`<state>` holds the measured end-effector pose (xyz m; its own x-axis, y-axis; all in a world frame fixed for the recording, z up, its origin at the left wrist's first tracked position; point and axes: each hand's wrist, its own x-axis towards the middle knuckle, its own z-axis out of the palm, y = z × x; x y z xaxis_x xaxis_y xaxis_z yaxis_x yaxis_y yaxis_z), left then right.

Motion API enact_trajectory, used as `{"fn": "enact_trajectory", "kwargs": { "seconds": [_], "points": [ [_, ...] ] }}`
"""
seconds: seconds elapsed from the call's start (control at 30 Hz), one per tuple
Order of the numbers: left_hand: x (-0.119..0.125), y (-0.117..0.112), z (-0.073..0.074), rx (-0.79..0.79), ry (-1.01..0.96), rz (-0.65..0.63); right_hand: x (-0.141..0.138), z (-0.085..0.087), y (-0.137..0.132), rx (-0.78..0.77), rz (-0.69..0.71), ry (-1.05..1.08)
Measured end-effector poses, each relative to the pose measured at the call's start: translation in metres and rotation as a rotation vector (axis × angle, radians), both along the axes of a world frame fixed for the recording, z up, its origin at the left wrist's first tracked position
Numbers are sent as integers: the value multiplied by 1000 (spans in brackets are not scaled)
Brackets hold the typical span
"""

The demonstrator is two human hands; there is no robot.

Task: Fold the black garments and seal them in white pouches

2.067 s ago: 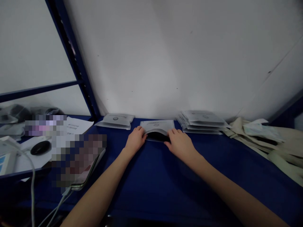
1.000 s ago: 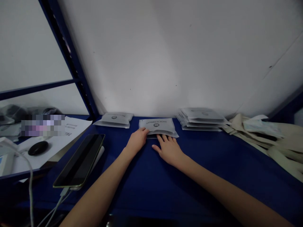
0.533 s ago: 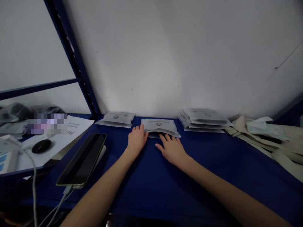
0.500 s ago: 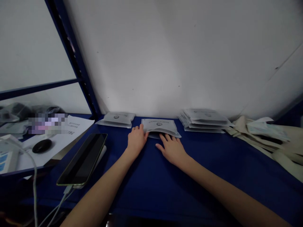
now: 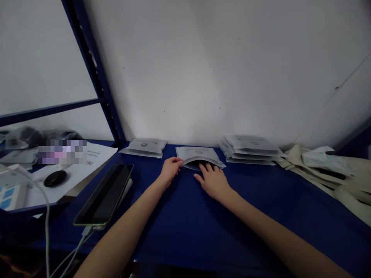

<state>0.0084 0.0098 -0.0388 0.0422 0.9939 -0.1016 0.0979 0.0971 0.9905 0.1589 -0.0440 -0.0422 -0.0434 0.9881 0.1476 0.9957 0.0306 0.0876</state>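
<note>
A frosted white zip pouch (image 5: 199, 156) with a round logo lies on the blue shelf (image 5: 203, 224) against the wall. My left hand (image 5: 170, 170) pinches its near left corner, fingers curled closed on the edge. My right hand (image 5: 213, 180) lies flat with fingers stretched out, the fingertips reaching into the pouch's open mouth, where something dark shows.
A similar pouch (image 5: 144, 147) lies to the left and a stack of pouches (image 5: 248, 149) to the right. Cream cloth bags (image 5: 327, 170) are heaped at far right. A phone (image 5: 104, 195) on a cable leans at left, beside papers (image 5: 87, 158) and a black mouse (image 5: 55, 178).
My right hand went from gripping the pouch's right edge to lying flat with fingers at its mouth. The pouch's mouth opened a little wider. My left hand kept its hold on the left corner.
</note>
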Motion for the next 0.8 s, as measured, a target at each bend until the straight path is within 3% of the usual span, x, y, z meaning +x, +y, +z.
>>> {"fn": "enact_trajectory", "kwargs": {
  "seconds": [0.17, 0.3, 0.4, 0.6, 0.8],
  "points": [
    [2, -1, 0, -22, -111, 21, -7, 1, 0, 57, 108, 185],
    [1, -1, 1, -54, -198, 15, -21, 7, 1, 47, 246, 651],
    [2, -3, 4, -56, -219, 18, -29, 12, 2, -55, 158, 1023],
    [4, -8, 4, -37, -247, -20, -39, 20, 1, -563, -119, 1594],
    [3, -7, 2, 102, -198, -15, -46, 19, 13, -615, -267, 1955]
  ]
}}
